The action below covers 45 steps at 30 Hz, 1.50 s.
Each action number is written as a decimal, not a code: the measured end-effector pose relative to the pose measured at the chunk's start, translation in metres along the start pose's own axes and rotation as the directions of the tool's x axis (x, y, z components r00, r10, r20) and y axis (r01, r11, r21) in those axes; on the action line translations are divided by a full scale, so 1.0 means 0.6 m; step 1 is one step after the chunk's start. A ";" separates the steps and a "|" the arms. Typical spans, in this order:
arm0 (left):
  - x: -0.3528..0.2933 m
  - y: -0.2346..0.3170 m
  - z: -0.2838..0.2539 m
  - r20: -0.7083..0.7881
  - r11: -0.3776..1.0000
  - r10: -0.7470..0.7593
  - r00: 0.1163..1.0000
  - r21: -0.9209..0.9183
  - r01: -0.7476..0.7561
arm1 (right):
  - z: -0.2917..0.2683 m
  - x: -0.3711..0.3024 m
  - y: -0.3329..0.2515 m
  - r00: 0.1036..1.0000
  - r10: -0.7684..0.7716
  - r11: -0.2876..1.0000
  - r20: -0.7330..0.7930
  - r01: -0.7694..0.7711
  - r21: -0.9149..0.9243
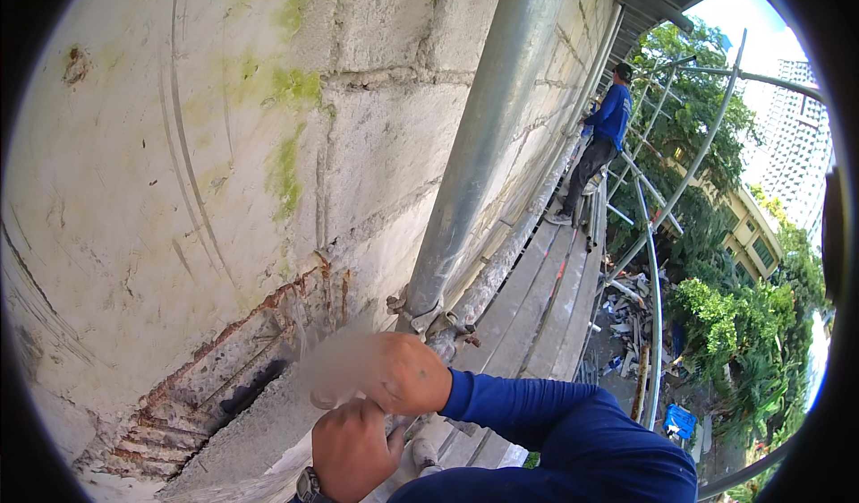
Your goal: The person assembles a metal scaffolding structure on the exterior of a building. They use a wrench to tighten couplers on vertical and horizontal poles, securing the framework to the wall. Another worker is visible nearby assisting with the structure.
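My right hand (412, 376) reaches in from the right in a blue sleeve, bent at the wrist. A pale blurred patch covers its fingers, so their grip is hidden. Just below and touching it is my left hand (353, 449), fingers curled closed, with a dark watch (309, 485) on the wrist. What the left fingers hold, if anything, I cannot make out. Both hands are close to a broken-out part of the concrete wall (394, 145), where rusty reinforcing bars (192, 396) show. Directly above the hands, a clamp (420, 315) sits at the foot of a steel scaffold pole (490, 136).
Scaffold planks (528, 311) run along the wall into the distance. Another person (608, 127) in a blue top stands on them, facing the wall. Scaffold tubes (653, 261) edge the right side. Far below lie debris (626, 315) and a blue crate (680, 421), beside trees (698, 163).
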State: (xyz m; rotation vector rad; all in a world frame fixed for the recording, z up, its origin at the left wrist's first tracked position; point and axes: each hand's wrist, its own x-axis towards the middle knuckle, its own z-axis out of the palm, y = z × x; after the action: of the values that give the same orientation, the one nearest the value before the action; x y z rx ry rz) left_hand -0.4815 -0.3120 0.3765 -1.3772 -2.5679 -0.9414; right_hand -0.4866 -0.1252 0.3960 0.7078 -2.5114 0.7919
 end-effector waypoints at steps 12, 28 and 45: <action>-0.008 0.003 0.007 -0.018 0.999 -0.041 0.999 0.028 0.042 | 0.028 -0.010 0.029 0.992 -0.103 0.988 -0.079 0.094 -0.121; -0.034 0.012 0.019 -0.078 0.996 -0.063 0.995 0.052 0.067 | 0.056 -0.023 0.020 0.983 -0.112 0.959 -0.149 0.068 -0.274; -0.013 0.018 0.008 -0.070 0.999 -0.025 0.997 0.044 0.028 | 0.021 -0.018 0.020 0.996 -0.070 0.993 -0.059 0.065 -0.096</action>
State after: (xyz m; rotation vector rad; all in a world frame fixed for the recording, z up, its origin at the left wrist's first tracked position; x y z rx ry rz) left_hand -0.4675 -0.3108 0.3750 -1.2787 -2.5460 -0.9133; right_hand -0.4876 -0.1208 0.3761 0.7208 -2.4378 0.6571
